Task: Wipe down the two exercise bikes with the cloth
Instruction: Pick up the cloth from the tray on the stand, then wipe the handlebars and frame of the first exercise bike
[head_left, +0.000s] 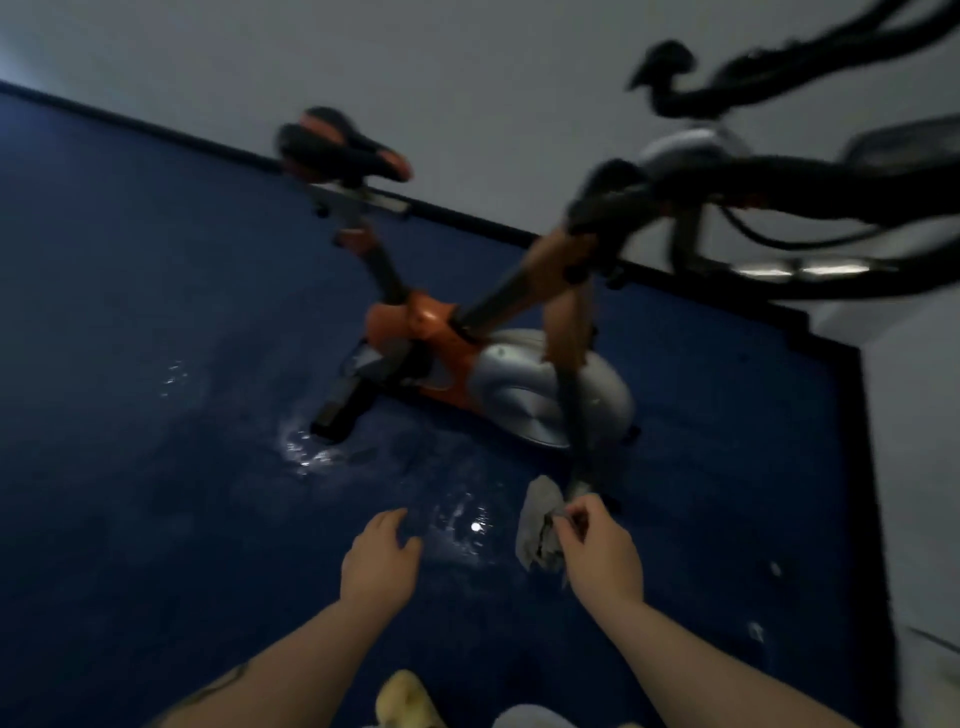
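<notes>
Right hand (597, 551) pinches grey cloth (537, 525) lower centre-right, off the bike; left hand (382, 558) loose, holding nothing; orange exercise bike (467, 353) mid-frame; wiping progress unclear, second bike not identifiable.

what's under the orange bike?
Glossy blue floor lies under the orange bike, with light glare. The patch beneath its grey flywheel cover is hidden.

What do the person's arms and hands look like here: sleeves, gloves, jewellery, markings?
Both forearms are bare, with no sleeves in view. The left hand and right hand have no gloves, and no rings or watch show. A dark marking, possibly a tattoo, shows on the left forearm near the frame's bottom edge.
</notes>
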